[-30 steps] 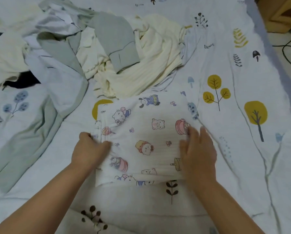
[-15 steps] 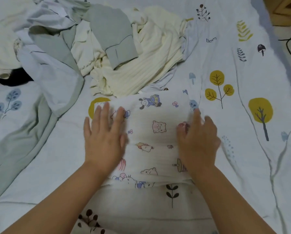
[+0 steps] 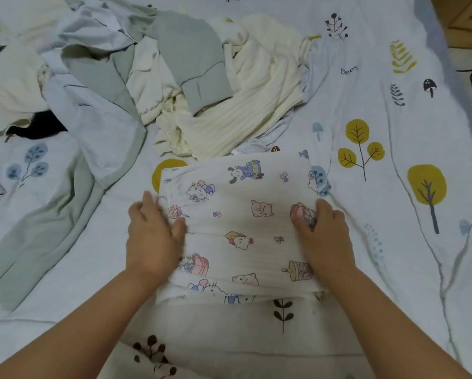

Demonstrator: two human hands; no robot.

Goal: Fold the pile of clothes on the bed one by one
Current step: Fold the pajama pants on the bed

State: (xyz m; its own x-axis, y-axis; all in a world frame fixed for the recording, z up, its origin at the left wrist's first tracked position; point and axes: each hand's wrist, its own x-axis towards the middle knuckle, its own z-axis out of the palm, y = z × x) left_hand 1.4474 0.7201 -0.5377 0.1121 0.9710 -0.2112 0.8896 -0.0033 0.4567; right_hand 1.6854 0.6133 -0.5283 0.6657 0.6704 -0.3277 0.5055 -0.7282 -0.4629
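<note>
head view, the only one: folded cartoon-print cloth [image 3: 237,228] lies flat on the bed sheet [image 3: 393,187], just in front of the unfolded pile [image 3: 174,86] and touching its cream edge. left hand [image 3: 154,236] rests on the cloth's left edge, fingers together and roughly straight, though blur hides their exact lie; i cannot tell whether any finger is tucked under the edge. right hand [image 3: 323,236] sits on the right edge, thumb on top of the print and the other fingers wrapped down over the side, so it seems to pinch the edge.

step in hand, as i judge it: squaring and smoothing this piece, perhaps ahead of one more fold or a lift. to do it well, keep both hands level with each other so the edges stay aligned, press outward from the middle to chase the crosswise wrinkle between the hands, and hold all layers at once so the bottom layer peeking out at the near edge does not slip further.

counts: two hands, one folded print cloth. in the pile i make out one cream ribbed garment [image 3: 243,105], one sage-green piece [image 3: 196,64] draped over it, one pale blue and green garment [image 3: 73,160] sprawling to the left, one black item [image 3: 40,127], and more pale fabric at far left that i cannot separate. most of the task looks left to do.
</note>
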